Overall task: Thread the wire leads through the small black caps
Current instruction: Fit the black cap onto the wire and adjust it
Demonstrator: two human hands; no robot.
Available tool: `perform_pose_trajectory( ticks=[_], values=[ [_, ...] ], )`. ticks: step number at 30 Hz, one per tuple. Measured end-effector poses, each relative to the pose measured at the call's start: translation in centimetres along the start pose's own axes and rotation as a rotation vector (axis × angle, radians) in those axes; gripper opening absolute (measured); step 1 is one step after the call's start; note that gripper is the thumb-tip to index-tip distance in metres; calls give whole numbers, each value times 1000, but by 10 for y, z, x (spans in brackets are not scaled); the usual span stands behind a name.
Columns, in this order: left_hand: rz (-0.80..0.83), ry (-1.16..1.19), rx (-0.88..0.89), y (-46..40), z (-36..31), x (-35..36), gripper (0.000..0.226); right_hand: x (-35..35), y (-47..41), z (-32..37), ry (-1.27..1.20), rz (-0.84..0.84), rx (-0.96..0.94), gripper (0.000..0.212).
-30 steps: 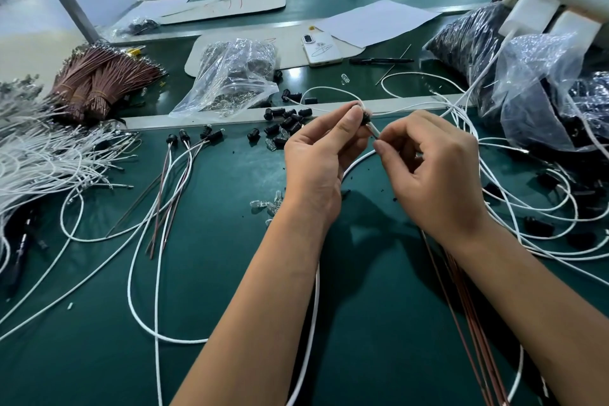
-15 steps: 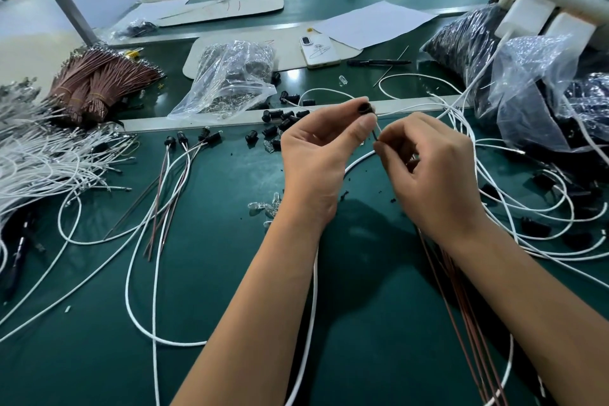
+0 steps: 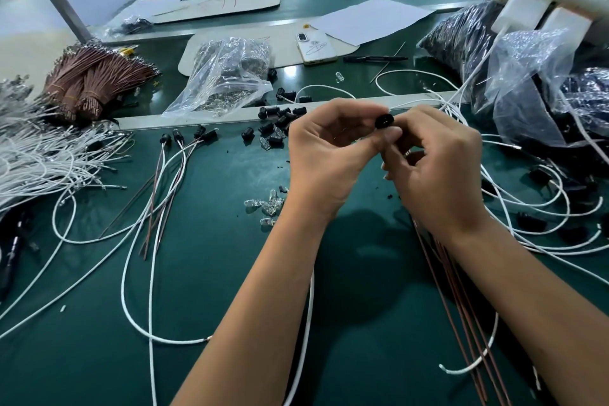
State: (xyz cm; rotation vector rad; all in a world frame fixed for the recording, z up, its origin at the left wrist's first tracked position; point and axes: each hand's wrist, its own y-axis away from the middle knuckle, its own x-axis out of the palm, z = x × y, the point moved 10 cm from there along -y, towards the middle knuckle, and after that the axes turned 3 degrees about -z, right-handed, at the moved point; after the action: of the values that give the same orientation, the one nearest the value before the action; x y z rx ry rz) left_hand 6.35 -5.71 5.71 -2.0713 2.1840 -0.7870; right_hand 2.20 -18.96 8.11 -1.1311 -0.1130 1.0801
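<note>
A small black cap (image 3: 384,121) sits just above centre of the frame, pinched at the fingertips where your two hands meet, its open end turned toward the camera. Your left hand (image 3: 324,158) pinches it w/ thumb below and index finger curled over the top; your right hand (image 3: 438,171) closes in from the right, fingers curled tight, fingertips touching the cap. Whether a wire lead is already inside the cap can't be told, since your fingers hide it.

Brown wire leads (image 3: 461,313) run from under your right wrist down to the bottom edge. A white wire (image 3: 306,316) emerges beside your left forearm and heads to the bottom of the frame.

Behind your left hand, a scatter of loose black caps (image 3: 280,119) lies on the green table (image 3: 82,356). Below and left of that hand, a few clear glass bulbs (image 3: 265,206). Left of centre, four finished leads w/ caps fitted (image 3: 188,138) fan toward the lower left.

Far left: a heap of white wires (image 3: 36,158). Upper left: bundles of brown wire (image 3: 89,79). Upper centre: a clear plastic bag of parts (image 3: 227,76), a white phone (image 3: 314,48), a black pen (image 3: 374,58) and a sheet of paper (image 3: 372,18). Right side: dark-filled plastic bags (image 3: 524,76) over tangled white wire loops (image 3: 543,208).
</note>
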Motion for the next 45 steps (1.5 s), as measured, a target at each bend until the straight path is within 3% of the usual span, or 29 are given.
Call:
perform_pose_trajectory(
  ticks=[8,22,40,45],
  values=[
    [-17,54,0,-1,-2,-1,31,-2,-1,2,-57,-22,4,31],
    [-7,64,85,0,-12,1,35,0,0,2,-65,-9,3,21],
    [-132,150,-26,-2,0,-16,26,12,1,9,-30,50,4,18],
    [-166,108,-159,-4,13,-24,20,14,3,-1,-56,65,62,13]
  ],
)
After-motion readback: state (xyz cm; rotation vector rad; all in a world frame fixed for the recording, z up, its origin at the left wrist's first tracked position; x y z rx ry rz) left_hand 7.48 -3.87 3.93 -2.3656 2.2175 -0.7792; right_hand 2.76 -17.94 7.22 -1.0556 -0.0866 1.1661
